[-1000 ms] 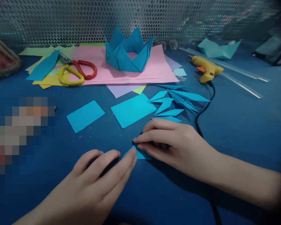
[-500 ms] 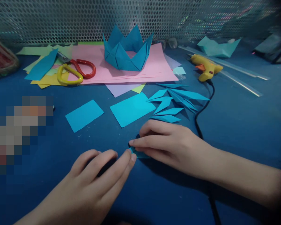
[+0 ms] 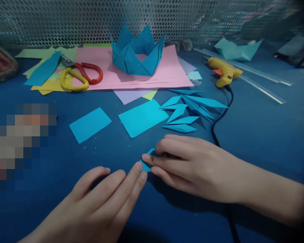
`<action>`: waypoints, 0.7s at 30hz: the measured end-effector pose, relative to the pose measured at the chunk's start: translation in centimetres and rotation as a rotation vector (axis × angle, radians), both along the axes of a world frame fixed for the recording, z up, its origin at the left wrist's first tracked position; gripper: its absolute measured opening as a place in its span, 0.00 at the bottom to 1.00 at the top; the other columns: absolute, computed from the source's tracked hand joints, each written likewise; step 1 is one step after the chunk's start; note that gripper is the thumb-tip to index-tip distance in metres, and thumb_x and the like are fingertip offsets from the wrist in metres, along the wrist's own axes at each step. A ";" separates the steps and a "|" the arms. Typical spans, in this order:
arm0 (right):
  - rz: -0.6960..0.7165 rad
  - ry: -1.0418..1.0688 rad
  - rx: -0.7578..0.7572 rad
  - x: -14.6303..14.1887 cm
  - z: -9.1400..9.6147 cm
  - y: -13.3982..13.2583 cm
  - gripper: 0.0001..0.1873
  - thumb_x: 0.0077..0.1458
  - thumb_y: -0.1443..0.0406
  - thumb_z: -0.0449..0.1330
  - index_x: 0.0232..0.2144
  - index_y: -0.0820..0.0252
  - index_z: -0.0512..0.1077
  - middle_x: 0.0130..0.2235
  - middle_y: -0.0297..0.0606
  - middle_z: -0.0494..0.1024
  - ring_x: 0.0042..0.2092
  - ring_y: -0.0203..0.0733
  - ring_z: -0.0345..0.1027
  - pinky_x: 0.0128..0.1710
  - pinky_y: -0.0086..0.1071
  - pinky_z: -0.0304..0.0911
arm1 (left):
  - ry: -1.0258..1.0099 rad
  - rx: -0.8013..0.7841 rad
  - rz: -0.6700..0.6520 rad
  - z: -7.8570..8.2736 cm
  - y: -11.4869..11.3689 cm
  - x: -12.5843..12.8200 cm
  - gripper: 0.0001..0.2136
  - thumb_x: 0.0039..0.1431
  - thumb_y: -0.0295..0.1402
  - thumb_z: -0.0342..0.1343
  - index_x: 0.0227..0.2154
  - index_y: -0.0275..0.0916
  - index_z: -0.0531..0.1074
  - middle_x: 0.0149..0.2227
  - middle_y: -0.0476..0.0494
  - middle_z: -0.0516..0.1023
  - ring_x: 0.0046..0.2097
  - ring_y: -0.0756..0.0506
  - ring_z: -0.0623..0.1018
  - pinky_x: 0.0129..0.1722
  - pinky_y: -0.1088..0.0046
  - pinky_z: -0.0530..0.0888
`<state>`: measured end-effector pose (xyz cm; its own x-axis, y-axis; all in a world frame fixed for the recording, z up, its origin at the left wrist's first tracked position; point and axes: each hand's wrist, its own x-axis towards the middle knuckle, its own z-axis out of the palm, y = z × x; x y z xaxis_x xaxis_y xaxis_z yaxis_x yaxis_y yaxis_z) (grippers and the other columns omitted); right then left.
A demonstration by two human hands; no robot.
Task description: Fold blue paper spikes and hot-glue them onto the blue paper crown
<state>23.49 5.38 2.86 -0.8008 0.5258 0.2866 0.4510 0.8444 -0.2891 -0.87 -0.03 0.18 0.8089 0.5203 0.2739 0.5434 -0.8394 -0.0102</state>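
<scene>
A small folded piece of cyan paper (image 3: 147, 161) lies on the blue table (image 3: 255, 135) near its front. My right hand (image 3: 192, 163) covers most of it, fingers closed together and pressing it flat. My left hand (image 3: 103, 199) rests beside it on the left, fingers stretched out, with two fingertips touching the paper's left edge. Just behind my right hand lies a fan of several pointed cyan folded pieces (image 3: 190, 109). Two flat cyan rectangles (image 3: 142, 117) (image 3: 90, 124) lie farther left.
At the back, a blue paper crown (image 3: 136, 52) stands on pink sheets (image 3: 167, 76). Scissors with red and yellow handles (image 3: 77, 76) lie at the back left on coloured paper. A yellow glue gun (image 3: 224, 71) lies at the back right, its black cord (image 3: 218, 125) running toward me. A mesh wall closes the back.
My right hand has slid a little toward me and curled lower over the small paper. Less of the paper shows than a second ago. My left fingertips have stayed at its left edge.
</scene>
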 end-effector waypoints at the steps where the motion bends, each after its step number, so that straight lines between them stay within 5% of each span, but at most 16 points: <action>1: -0.036 -0.006 -0.019 0.0 0.1 -0.1 0.21 0.68 0.69 0.48 0.32 0.68 0.79 0.30 0.41 0.72 0.31 0.38 0.66 0.30 0.30 0.66 | 0.005 0.007 0.005 -0.1 -0.1 -0.1 0.24 0.63 0.40 0.42 0.58 0.34 0.64 0.60 0.45 0.73 0.52 0.44 0.67 0.51 0.60 0.59; 9: -0.157 0.023 -0.157 0.2 0.4 -0.6 0.20 0.67 0.69 0.49 0.32 0.69 0.79 0.32 0.44 0.74 0.33 0.40 0.71 0.33 0.30 0.69 | 0.026 0.101 -0.007 0.5 -0.4 -0.6 0.24 0.59 0.29 0.49 0.59 0.35 0.64 0.61 0.45 0.71 0.53 0.46 0.68 0.57 0.67 0.61; 14: -0.133 0.051 -0.066 0.5 0.1 -0.5 0.16 0.67 0.65 0.52 0.42 0.70 0.78 0.35 0.45 0.76 0.35 0.40 0.73 0.34 0.30 0.70 | -0.079 0.010 0.051 0.7 0.1 0.0 0.20 0.65 0.39 0.46 0.56 0.37 0.67 0.55 0.47 0.77 0.49 0.44 0.69 0.52 0.65 0.62; 21: -0.041 0.106 -0.225 0.9 0.2 -0.3 0.12 0.66 0.65 0.55 0.39 0.63 0.78 0.37 0.41 0.77 0.37 0.36 0.72 0.36 0.26 0.69 | -0.061 -0.083 0.024 0.9 0.6 0.5 0.21 0.65 0.44 0.47 0.54 0.38 0.69 0.57 0.52 0.75 0.49 0.45 0.69 0.50 0.66 0.61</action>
<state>24.42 5.04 3.08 -0.7492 0.6173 0.2401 0.4407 0.7353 -0.5149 -0.37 0.57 1.10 0.7790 0.5623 0.2776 0.5609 -0.8227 0.0923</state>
